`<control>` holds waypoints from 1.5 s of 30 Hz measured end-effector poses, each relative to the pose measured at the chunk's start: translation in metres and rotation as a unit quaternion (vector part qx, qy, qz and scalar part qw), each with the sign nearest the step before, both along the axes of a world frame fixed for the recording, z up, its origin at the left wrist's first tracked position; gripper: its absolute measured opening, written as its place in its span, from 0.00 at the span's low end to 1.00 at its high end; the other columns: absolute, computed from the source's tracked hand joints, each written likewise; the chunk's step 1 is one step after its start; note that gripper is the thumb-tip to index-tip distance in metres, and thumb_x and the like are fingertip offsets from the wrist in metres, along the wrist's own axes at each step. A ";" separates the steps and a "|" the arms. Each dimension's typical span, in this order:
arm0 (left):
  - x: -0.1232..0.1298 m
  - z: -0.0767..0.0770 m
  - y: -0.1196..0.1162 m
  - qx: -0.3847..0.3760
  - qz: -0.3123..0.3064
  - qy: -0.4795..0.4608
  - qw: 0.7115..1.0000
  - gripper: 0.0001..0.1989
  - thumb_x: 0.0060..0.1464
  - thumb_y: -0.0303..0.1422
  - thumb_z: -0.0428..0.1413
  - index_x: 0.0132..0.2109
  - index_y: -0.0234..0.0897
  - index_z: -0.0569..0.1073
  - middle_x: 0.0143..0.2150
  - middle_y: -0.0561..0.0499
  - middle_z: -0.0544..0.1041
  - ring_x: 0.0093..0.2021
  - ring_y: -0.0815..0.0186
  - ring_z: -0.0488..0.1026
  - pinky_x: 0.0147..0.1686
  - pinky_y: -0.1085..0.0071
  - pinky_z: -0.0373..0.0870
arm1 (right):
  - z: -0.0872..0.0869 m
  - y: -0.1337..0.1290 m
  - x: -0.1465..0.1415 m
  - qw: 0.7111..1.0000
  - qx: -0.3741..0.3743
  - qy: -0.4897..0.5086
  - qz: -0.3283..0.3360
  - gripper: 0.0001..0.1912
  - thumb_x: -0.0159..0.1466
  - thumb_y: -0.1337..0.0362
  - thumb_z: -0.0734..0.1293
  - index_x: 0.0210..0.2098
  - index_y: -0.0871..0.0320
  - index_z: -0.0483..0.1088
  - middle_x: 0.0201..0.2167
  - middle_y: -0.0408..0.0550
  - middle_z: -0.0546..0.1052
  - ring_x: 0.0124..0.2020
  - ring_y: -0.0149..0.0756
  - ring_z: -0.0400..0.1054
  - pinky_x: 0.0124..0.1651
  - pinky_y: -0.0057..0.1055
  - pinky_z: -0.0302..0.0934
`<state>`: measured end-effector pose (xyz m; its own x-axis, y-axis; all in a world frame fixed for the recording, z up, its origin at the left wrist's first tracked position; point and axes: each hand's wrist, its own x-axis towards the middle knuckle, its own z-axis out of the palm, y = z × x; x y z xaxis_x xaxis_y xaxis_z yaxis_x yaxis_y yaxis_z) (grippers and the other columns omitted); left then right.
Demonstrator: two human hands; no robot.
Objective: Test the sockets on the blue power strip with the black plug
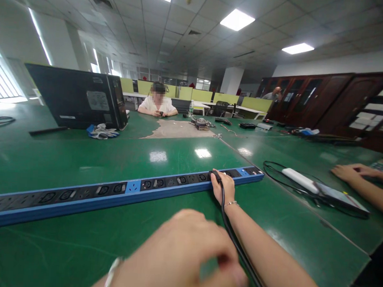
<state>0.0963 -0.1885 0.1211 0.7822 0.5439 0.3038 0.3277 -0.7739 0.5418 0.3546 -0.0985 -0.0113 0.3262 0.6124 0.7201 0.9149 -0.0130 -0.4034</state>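
A long blue power strip (173,184) with black sockets and a few blue ones lies slantwise across the green table. My right hand (224,188) is closed around a black plug (214,175) at one of the sockets near the strip's right part. From the plug a black cable (228,229) runs down along my right forearm and out of view at the bottom. Close to the camera is my left hand (186,253), blurred, with curled fingers and a gap between thumb and forefinger. Whether it holds anything does not show.
A black computer case (76,96) stands at the left, with work gloves (102,131) before it. A white adapter bar (300,180) with cables lies at the right, near another person's hands (352,171). A person (157,103) sits across the table (89,236).
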 end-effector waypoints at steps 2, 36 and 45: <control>0.001 -0.010 0.033 0.079 0.087 0.038 0.992 0.14 0.58 0.35 0.44 0.35 0.41 0.73 0.35 0.50 0.77 0.37 0.65 0.73 0.42 0.66 0.68 | 0.000 0.000 0.000 1.000 0.000 0.013 -0.001 0.21 0.63 0.55 0.56 0.41 0.60 0.74 0.39 0.53 0.78 0.41 0.40 0.71 0.51 0.37 0.57; 0.001 -0.116 0.118 0.144 0.353 -0.017 0.924 0.11 0.56 0.29 0.44 0.44 0.38 0.69 0.41 0.48 0.78 0.45 0.63 0.73 0.54 0.61 0.57 | 0.030 0.015 -0.139 0.988 -0.102 -0.040 0.107 0.15 0.65 0.59 0.56 0.44 0.56 0.69 0.31 0.48 0.78 0.34 0.36 0.71 0.48 0.33 0.56; 0.002 -0.116 0.118 0.131 0.355 -0.019 0.925 0.19 0.55 0.29 0.45 0.54 0.34 0.64 0.46 0.46 0.77 0.48 0.62 0.72 0.54 0.60 0.58 | 0.026 0.012 -0.143 0.988 -0.084 -0.100 0.077 0.16 0.65 0.59 0.55 0.44 0.59 0.68 0.30 0.50 0.77 0.33 0.37 0.71 0.46 0.32 0.55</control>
